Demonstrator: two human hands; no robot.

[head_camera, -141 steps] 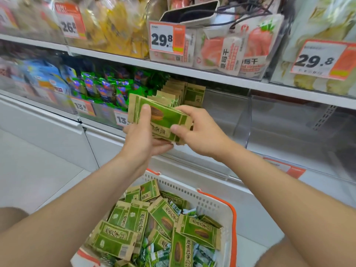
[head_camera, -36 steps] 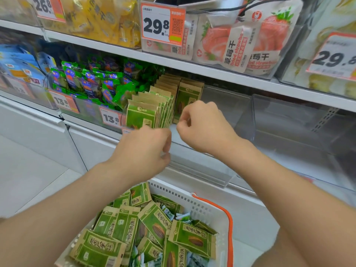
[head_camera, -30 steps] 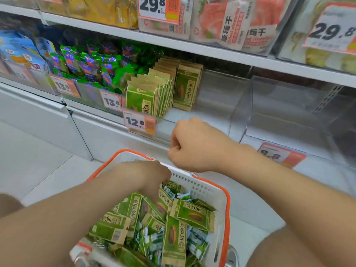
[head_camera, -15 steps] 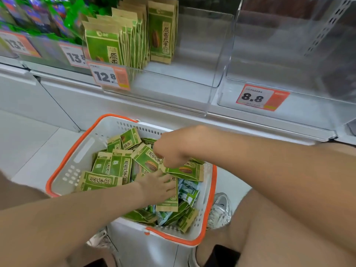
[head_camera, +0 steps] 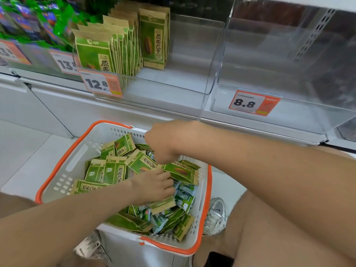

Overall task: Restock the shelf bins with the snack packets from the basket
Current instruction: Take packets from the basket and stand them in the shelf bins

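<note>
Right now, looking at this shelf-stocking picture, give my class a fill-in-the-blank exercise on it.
The left hand and right hand reach into a white plastic basket with an ____ rim.
The price tag on the clear plastic bin of upright green snack packets reads ____.
The clear bin tagged 8.8 stands on that bin's ____ side.
Missing words: orange; 12.8; right.

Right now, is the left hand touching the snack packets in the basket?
Touching. The head view shows the left hand down among the snack packets in the basket, fingers lying on them with no gap.
</note>
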